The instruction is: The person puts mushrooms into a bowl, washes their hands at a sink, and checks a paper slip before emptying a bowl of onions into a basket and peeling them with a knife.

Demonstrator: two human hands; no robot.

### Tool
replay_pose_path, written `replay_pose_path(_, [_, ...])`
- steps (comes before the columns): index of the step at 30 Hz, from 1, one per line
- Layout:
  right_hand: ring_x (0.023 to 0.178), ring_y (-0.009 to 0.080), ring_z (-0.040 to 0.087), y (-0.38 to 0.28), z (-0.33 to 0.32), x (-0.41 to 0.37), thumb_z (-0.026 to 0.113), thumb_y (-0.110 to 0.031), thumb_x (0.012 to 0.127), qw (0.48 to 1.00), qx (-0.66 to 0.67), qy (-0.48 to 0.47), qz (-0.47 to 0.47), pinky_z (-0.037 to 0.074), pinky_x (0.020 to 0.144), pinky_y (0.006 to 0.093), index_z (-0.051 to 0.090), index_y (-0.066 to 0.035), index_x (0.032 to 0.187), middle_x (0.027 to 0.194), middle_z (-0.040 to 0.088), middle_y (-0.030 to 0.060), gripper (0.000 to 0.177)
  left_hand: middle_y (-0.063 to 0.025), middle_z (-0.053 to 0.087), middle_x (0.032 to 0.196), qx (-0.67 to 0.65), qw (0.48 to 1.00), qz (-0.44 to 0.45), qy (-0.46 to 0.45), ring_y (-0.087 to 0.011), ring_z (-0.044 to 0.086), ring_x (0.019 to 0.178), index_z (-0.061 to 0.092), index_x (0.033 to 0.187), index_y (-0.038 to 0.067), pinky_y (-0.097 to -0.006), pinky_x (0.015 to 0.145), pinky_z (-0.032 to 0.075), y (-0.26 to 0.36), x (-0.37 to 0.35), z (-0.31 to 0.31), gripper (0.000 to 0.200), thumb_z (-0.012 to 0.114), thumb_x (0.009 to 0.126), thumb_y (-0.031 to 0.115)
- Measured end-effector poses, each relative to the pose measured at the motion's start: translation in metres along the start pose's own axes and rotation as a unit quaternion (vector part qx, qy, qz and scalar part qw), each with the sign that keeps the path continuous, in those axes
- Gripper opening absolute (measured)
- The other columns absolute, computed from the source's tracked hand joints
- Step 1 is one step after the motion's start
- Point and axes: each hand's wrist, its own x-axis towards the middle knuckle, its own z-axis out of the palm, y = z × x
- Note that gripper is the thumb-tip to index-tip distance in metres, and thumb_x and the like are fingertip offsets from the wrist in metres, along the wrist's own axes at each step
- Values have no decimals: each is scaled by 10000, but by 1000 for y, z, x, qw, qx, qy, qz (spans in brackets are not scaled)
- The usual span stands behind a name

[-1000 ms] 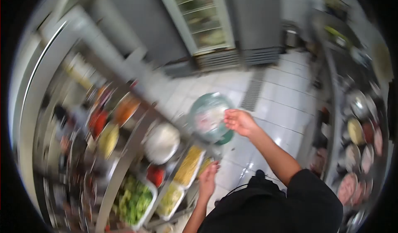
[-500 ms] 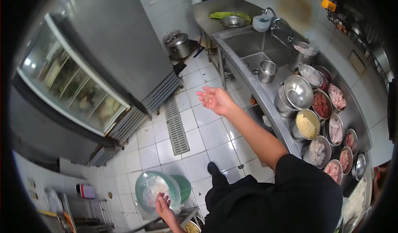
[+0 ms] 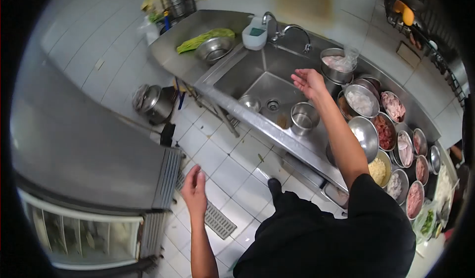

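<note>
My right hand (image 3: 310, 83) hangs over the right side of the steel sink (image 3: 232, 77), palm turned up and fingers loosely apart, with nothing in it. Below it a steel pot (image 3: 305, 117) stands by the sink's front edge, and a bowl of pale meat under plastic (image 3: 338, 62) is just to its right. My left hand (image 3: 194, 189) is low over the tiled floor, fingers stretched and holding nothing. Near that hand are the floor drain grate (image 3: 220, 220) and the corner of the steel fridge (image 3: 99, 164).
Several bowls of meat crowd the counter at the right, with chopped garlic-like bits (image 3: 377, 171) among them. Left of the sink lie green stalks (image 3: 205, 39) beside a steel bowl (image 3: 214, 50). A lidded pot (image 3: 152, 104) stands on the floor. Two faucets (image 3: 297, 28) rise behind the sink.
My view has swung right toward the sink. My right hand has gone from above the floor to over the sink. My left hand has left the green tub, which is now almost out of view.
</note>
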Motion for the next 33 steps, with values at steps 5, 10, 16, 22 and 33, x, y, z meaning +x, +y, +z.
replay_pose_path(5, [848, 296, 671, -5, -10, 164, 495, -103, 876, 991, -57, 102, -70, 494, 554, 370, 529, 57, 1109, 990, 591, 176, 285, -137, 654, 1140, -25, 990, 47, -134, -190, 620, 1012, 622, 1199, -2, -300, 877, 497, 12, 114, 99, 321, 648, 911, 138])
replay_pose_path(10, [837, 307, 674, 8, -18, 295, 556, -163, 847, 812, -460, 270, -236, 544, 598, 409, 569, 58, 1090, 1007, 628, 201, 329, -140, 664, 1100, -9, 981, 73, -181, -205, 635, 968, 635, 1157, -3, -301, 831, 499, 17, 201, 145, 308, 673, 885, 135])
replay_pose_path(16, [971, 292, 641, 37, 32, 305, 632, -177, 843, 797, -588, -82, 113, 571, 779, 378, 600, 41, 1157, 1108, 622, 206, 384, -144, 670, 1083, -55, 939, 68, -333, -240, 642, 966, 644, 1142, 6, -321, 805, 497, -15, 343, 236, 319, 687, 874, 173])
replay_pose_path(22, [872, 270, 659, 52, 17, 319, 685, 13, 776, 973, -213, -43, 73, 592, 781, 377, 633, 97, 1003, 972, 658, 183, 248, -165, 664, 1088, -73, 903, 214, -366, -303, 642, 995, 651, 1121, 25, -378, 863, 503, -17, 502, 341, 311, 692, 854, 179])
replay_pose_path(33, [613, 125, 624, 47, 160, 340, 719, -116, 821, 916, -306, 243, -87, 536, 531, 260, 596, 83, 1081, 750, 643, 78, 350, -55, 537, 1281, 353, 509, 614, -489, -296, 414, 1277, 650, 1192, 207, -471, 999, 430, 2, 731, 572, 529, 641, 708, -7])
